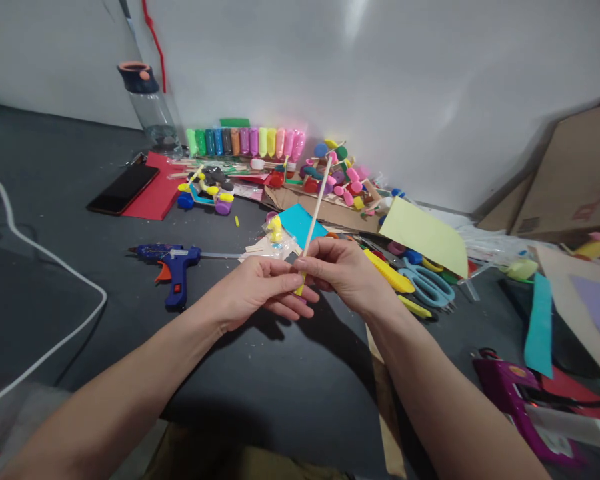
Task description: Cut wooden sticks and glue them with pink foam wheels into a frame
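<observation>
Over the middle of the dark table, my left hand and my right hand meet around a thin pale wooden stick. It slants upward with its far end free. A small yellow piece shows at its lower end, between the fingers of my left hand. The thumb and index finger of my right hand pinch the stick just above that. Part of the lower end is hidden by the fingers. Beyond the hands lie a blue paper sheet and a small bag with a yellow lump.
A blue glue gun lies left of my hands, and blue scissors lie right. Behind are a small model car, packs of coloured clay, a phone and a water bottle. A white cable crosses the left side.
</observation>
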### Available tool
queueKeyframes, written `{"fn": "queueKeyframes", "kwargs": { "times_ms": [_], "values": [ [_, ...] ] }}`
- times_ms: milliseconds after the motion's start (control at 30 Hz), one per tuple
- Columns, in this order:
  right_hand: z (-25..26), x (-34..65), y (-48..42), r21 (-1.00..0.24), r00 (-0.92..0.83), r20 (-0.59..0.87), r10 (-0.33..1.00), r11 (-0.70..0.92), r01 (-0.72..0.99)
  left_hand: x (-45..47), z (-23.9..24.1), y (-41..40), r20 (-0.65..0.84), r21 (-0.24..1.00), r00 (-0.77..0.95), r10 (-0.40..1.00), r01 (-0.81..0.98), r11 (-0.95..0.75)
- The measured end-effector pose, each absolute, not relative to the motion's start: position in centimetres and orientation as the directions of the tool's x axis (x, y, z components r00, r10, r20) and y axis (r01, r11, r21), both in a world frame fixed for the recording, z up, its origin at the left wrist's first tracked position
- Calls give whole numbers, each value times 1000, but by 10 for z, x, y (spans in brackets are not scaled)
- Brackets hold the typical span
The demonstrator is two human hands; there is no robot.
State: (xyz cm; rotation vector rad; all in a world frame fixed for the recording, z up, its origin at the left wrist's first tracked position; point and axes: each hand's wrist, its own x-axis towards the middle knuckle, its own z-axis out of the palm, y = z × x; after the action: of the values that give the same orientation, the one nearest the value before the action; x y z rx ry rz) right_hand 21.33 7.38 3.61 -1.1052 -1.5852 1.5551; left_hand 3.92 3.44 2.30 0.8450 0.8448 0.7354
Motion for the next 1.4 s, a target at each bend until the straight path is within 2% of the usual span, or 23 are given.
{"fn": "queueKeyframes", "kwargs": {
  "times_ms": [233,467,800,967,1100,1267,1400],
  "values": [
    [41,217,75,-988,-462,-155,873,-125,95,42,27,29,-230,963,464,855,-17,268],
    [42,220,76,-983,-467,-181,865,-165,75,44,27,26,-112,992,412,904,94,80],
    [42,219,73,-991,-399,-124,908,-95,91,40,25,32,-169,984,469,867,125,124],
    [35,215,71,-989,-340,-78,937,-31,143,45,21,31,-150,985,340,929,-27,168],
    [30,211,70,-978,-316,-54,947,14,207,49,18,30,-184,979,310,933,-25,201],
    [42,225,66,-930,-284,-21,958,86,359,48,19,29,-235,959,319,918,-77,272],
    [50,264,51,-789,-172,54,984,148,596,47,22,26,-218,944,337,916,-165,286]
  ]
}}
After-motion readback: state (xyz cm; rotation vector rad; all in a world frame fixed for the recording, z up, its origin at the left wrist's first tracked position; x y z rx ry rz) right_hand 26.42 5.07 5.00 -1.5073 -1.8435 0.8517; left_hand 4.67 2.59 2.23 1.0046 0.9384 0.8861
